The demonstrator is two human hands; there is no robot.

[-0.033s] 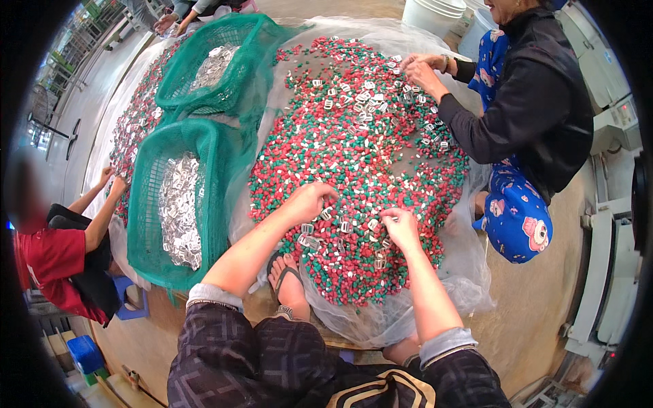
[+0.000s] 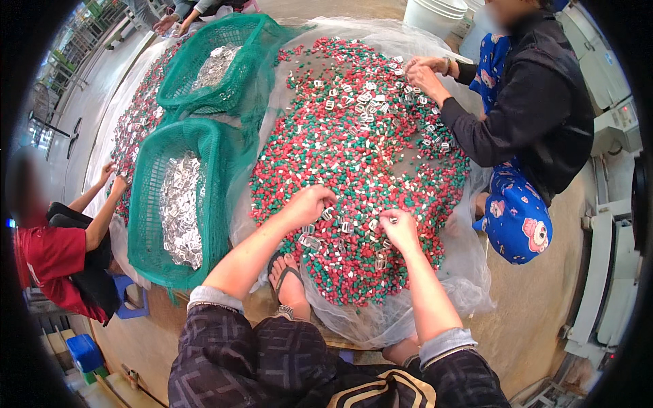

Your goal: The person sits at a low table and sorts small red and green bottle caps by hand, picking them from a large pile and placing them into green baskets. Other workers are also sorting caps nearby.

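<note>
My left hand (image 2: 310, 205) hovers at the near-left part of a wide spread of small red, green and white pebble-like pieces (image 2: 326, 149). Its fingers are curled together, and what they hold, if anything, is hidden. To its right, my right hand (image 2: 401, 230) is closed in a pinch on a small silver buckle (image 2: 393, 219), only partly visible. Loose silver slide buckles (image 2: 345, 226) lie on the pieces between both hands. Another buckle (image 2: 373, 224) rests just left of my right fingertips. More buckles (image 2: 371, 102) are scattered farther off.
Two green baskets draped in green netting stand left, the near basket (image 2: 139, 255) and far basket (image 2: 170, 75), both holding buckles. White mesh sheeting (image 2: 469, 292) lies beneath the pieces. Co-workers sit at right (image 2: 537, 109) and left (image 2: 54, 255). White buckets (image 2: 435, 17) stand behind.
A small silver buckle now shows at my right fingertips. My left hand's fingers have shifted slightly. The co-worker at right has moved their hands and head a little.
</note>
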